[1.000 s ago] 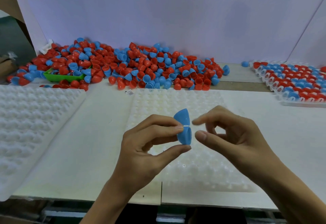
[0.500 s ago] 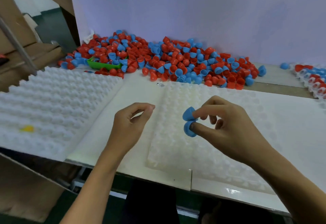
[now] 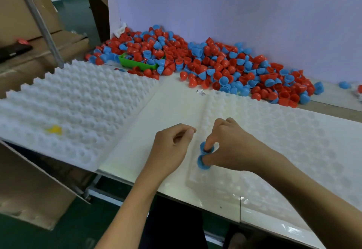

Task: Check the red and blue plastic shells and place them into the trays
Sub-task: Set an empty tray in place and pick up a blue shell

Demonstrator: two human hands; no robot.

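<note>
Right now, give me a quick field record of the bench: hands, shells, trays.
right hand: fingers press two blue shells into the near left corner of the centre tray, one shell per pocket
left hand: hovers beside it, fingers loosely curled, holds nothing
centre tray: white, otherwise unfilled where visible
left tray: white, one yellow spot, no shells seen
shell pile: red and blue, heaped against the back wall
green bin: half buried in the pile
</note>
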